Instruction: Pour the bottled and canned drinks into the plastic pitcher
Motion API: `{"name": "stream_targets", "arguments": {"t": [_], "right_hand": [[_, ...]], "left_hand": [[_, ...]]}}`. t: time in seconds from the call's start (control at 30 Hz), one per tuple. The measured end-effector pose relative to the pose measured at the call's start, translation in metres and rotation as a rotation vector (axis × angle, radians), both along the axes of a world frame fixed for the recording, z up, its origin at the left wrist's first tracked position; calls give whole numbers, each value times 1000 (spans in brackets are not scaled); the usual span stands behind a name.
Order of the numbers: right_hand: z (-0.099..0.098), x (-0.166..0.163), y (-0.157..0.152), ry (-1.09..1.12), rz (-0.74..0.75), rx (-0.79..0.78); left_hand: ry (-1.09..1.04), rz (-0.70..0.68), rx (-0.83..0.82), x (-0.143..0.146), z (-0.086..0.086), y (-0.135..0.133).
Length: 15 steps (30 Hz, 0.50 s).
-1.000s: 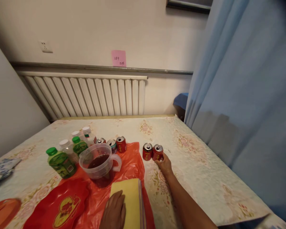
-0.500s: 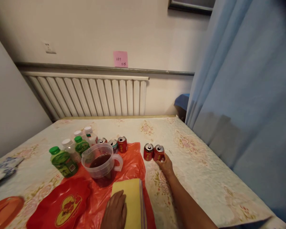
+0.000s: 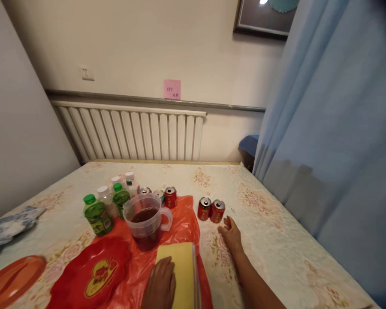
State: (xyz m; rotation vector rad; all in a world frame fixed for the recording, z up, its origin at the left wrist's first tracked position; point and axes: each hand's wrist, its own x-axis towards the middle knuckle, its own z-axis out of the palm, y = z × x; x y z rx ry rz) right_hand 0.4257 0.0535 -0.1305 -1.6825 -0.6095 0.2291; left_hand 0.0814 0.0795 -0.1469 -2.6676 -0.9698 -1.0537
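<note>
Two red drink cans stand side by side on the right: a black-topped can [image 3: 204,209] and an all-red can [image 3: 217,211]. Just in front of the all-red can is my right hand [image 3: 231,234], apart from it, fingers spread and holding nothing. My left hand [image 3: 161,281] lies flat on a folded yellow cloth [image 3: 182,268]. That cloth rests on a red plastic sheet [image 3: 186,221]. Behind it stands a clear plastic pitcher [image 3: 144,227] with dark liquid, its handle toward the right.
Left of the pitcher stand a green-labelled bottle [image 3: 98,218] and several other bottles; three cans, including a red can [image 3: 170,197], stand behind it. A red scalloped tray [image 3: 73,274], an orange lid [image 3: 16,277] and a patterned cloth [image 3: 9,229] lie leftward. A blue curtain [image 3: 324,128] hangs right.
My right hand has let go of the all-red can and drawn back toward me. My left hand stays on the yellow cloth. The view has shifted slightly left and up.
</note>
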Motion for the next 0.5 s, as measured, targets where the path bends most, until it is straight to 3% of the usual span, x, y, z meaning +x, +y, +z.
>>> {"name": "stream_targets", "arguments": {"t": [0.23,0.37,0.5], "right_hand": [[10,-34,-30,-44,-26,-31],[18,-68,-35,-112,89,-34],[34,-98,-11,-183,250,-4]], "left_hand": [[-12,16,9,1,-1,-1],[-28,7,29,1,-5,-1],[-45,-1,79,0,-7,0]]}}
